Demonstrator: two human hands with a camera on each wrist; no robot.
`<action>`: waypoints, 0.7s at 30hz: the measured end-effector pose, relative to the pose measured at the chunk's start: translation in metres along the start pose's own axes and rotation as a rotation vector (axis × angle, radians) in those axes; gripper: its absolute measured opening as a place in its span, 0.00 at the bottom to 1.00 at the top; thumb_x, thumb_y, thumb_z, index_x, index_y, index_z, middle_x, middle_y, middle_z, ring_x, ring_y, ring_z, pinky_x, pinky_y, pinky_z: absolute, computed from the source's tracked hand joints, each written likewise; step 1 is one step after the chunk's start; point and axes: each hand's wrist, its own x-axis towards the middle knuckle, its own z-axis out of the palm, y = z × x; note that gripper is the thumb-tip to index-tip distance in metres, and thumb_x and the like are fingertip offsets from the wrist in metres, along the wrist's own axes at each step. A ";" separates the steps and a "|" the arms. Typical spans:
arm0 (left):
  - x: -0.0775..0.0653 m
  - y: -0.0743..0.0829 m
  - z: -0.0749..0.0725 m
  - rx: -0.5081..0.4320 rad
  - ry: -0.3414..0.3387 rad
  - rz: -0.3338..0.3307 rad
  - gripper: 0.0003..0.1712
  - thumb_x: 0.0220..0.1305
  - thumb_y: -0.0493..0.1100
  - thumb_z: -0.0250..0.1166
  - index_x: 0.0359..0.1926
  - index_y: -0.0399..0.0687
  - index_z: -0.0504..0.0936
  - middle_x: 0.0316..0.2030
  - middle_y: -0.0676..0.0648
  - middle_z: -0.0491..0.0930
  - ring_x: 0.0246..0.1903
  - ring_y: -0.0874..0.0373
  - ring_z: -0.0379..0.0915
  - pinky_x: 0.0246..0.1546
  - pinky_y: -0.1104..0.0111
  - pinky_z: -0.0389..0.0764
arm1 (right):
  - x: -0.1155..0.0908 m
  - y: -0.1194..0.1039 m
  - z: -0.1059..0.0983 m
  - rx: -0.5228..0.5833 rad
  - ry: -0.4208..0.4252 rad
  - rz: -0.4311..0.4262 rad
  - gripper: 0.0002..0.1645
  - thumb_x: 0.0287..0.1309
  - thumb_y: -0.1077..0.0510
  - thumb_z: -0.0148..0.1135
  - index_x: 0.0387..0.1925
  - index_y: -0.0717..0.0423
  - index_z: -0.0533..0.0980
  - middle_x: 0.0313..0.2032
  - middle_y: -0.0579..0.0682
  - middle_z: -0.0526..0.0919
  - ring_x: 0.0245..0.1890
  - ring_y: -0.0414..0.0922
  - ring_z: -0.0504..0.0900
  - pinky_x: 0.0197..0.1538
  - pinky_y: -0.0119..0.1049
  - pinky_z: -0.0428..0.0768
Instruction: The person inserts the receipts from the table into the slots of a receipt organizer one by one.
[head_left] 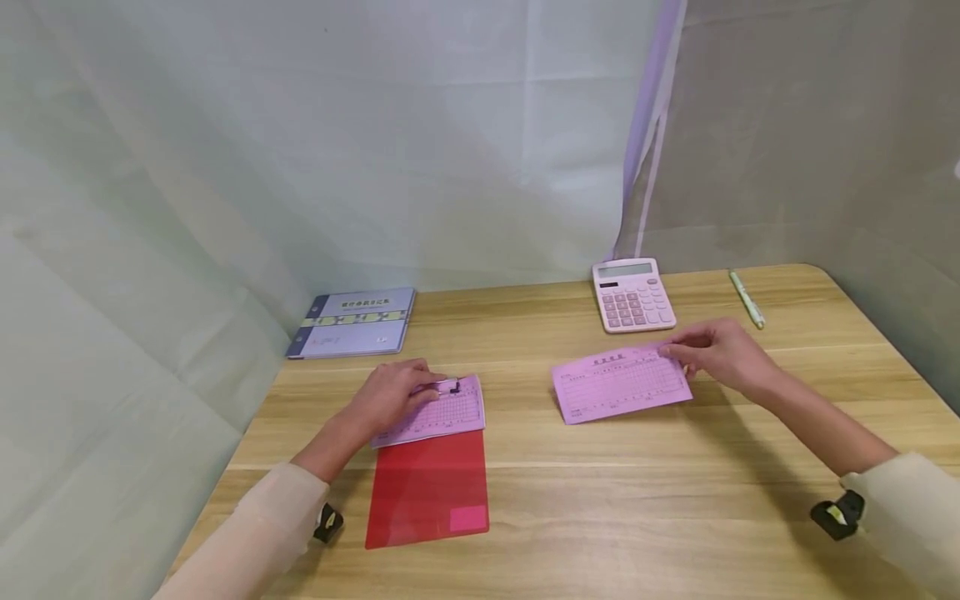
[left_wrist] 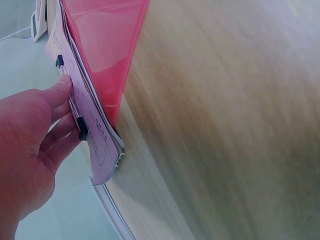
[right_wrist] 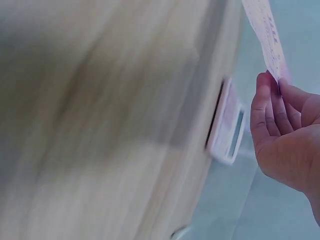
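My left hand grips the top edge of a pad of pink printed forms. In the left wrist view, two black binder clips sit along that edge, with the thumb between them. Under the pad lies a translucent red folder with a pink label in its lower right corner. My right hand pinches a single pink printed form by its upper right corner, between thumb and fingers. This sheet is held tilted above the table, apart from the pad.
A pink and white calculator lies at the back of the wooden table. To its right is a light green pen. A blue-grey booklet rests at the back left. Pale fabric hangs behind the table.
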 end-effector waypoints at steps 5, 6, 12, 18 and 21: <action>-0.001 0.000 0.000 -0.002 -0.004 -0.002 0.23 0.67 0.48 0.76 0.62 0.53 0.89 0.39 0.54 0.82 0.36 0.58 0.75 0.42 0.63 0.78 | 0.016 -0.027 0.027 0.141 -0.033 0.009 0.19 0.71 0.58 0.70 0.54 0.70 0.84 0.38 0.54 0.90 0.33 0.44 0.83 0.40 0.42 0.86; -0.001 0.000 0.000 -0.005 -0.006 -0.006 0.23 0.67 0.48 0.76 0.62 0.53 0.89 0.39 0.55 0.82 0.36 0.58 0.75 0.42 0.63 0.77 | 0.019 -0.031 0.033 0.169 -0.038 0.008 0.18 0.71 0.59 0.70 0.53 0.71 0.84 0.37 0.55 0.90 0.32 0.44 0.83 0.39 0.42 0.86; 0.000 0.000 0.000 0.005 0.002 0.001 0.22 0.68 0.48 0.76 0.62 0.53 0.88 0.39 0.55 0.81 0.35 0.59 0.73 0.41 0.63 0.77 | 0.039 -0.053 0.078 0.268 -0.061 0.019 0.16 0.70 0.64 0.70 0.51 0.75 0.84 0.34 0.56 0.90 0.28 0.42 0.84 0.35 0.41 0.86; 0.001 0.001 -0.001 0.017 -0.001 -0.004 0.22 0.68 0.46 0.76 0.62 0.54 0.89 0.40 0.54 0.83 0.36 0.58 0.75 0.41 0.63 0.77 | 0.055 -0.072 0.126 0.325 -0.076 0.062 0.13 0.67 0.65 0.71 0.47 0.73 0.86 0.31 0.56 0.90 0.24 0.41 0.83 0.30 0.36 0.84; 0.000 0.001 -0.001 0.033 -0.002 0.000 0.21 0.68 0.43 0.75 0.61 0.53 0.89 0.41 0.53 0.83 0.38 0.57 0.76 0.42 0.62 0.78 | 0.059 -0.079 0.148 0.339 -0.068 0.077 0.11 0.65 0.66 0.73 0.45 0.72 0.87 0.30 0.55 0.89 0.22 0.40 0.82 0.28 0.35 0.83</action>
